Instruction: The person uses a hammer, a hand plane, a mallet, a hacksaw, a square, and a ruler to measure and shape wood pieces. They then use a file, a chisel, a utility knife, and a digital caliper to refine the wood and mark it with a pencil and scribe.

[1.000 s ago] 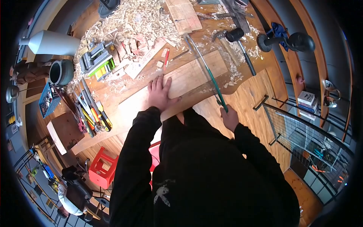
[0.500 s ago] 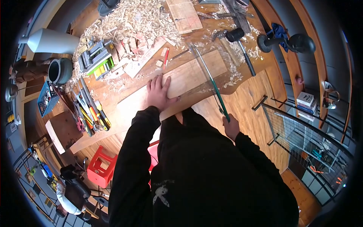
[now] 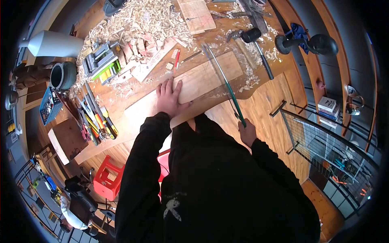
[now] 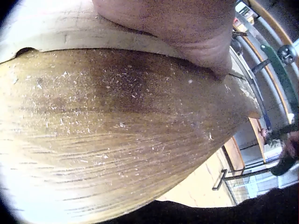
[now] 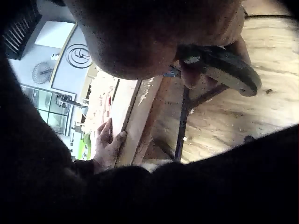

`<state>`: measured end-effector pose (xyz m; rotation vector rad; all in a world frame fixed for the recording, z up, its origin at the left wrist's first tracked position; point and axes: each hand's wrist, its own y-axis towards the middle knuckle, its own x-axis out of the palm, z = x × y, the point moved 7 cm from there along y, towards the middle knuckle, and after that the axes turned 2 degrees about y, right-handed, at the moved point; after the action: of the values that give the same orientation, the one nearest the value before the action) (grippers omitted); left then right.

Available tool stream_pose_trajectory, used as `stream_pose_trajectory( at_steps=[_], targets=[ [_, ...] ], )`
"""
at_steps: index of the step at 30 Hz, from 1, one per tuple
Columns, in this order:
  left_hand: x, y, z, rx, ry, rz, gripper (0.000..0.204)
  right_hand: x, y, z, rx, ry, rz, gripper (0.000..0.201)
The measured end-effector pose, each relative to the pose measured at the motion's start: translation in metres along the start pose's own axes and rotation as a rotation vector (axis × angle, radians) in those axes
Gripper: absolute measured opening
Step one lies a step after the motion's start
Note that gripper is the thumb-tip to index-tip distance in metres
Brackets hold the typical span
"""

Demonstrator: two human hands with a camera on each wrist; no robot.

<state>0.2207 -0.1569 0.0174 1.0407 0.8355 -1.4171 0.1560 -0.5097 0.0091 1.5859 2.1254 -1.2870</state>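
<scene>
A pale board (image 3: 202, 83) lies along the front edge of the wooden bench (image 3: 103, 141). My left hand (image 3: 168, 98) presses flat on it with the fingers spread; in the left wrist view the heel of that hand (image 4: 187, 28) rests by the board's edge. My right hand (image 3: 247, 133) grips the handle end of a green-framed saw (image 3: 231, 92), which crosses the board near its right end. In the right wrist view the fingers of my right hand (image 5: 173, 42) curl round the dark handle (image 5: 229, 74). Whether the blade has cut into the wood cannot be told.
Wood shavings (image 3: 137, 20) heap at the back. A vise (image 3: 101, 60) and several hand tools (image 3: 97, 119) lie left, a red pencil (image 3: 177, 60) behind the board, and a black mallet (image 3: 251, 35) right. A red stool (image 3: 108, 178) stands below; a person (image 3: 73, 218) sits at lower left.
My right hand has drawn the saw down toward my body and slightly right, mostly in the first half second, and has hardly moved since. My left hand stays on the board.
</scene>
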Motion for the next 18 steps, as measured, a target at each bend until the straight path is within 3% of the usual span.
stream_pose_trajectory(
  at_steps=[4,9,16,18],
  targets=[
    [0.000,-0.001,0.001,0.001,0.014,-0.014,0.090,-0.001,0.026,-0.041,-0.010,0.104,-0.036,0.029],
    [-0.001,0.000,0.000,-0.003,-0.002,0.006,0.090,0.000,-0.015,0.008,0.082,0.038,-0.053,0.029],
    [0.000,0.001,0.000,0.001,0.012,-0.011,0.091,0.000,0.022,-0.035,-0.044,0.113,-0.039,0.030],
    [0.002,0.000,0.000,0.005,0.007,-0.039,0.091,0.002,0.007,-0.009,0.009,0.030,-0.013,0.031]
  ],
)
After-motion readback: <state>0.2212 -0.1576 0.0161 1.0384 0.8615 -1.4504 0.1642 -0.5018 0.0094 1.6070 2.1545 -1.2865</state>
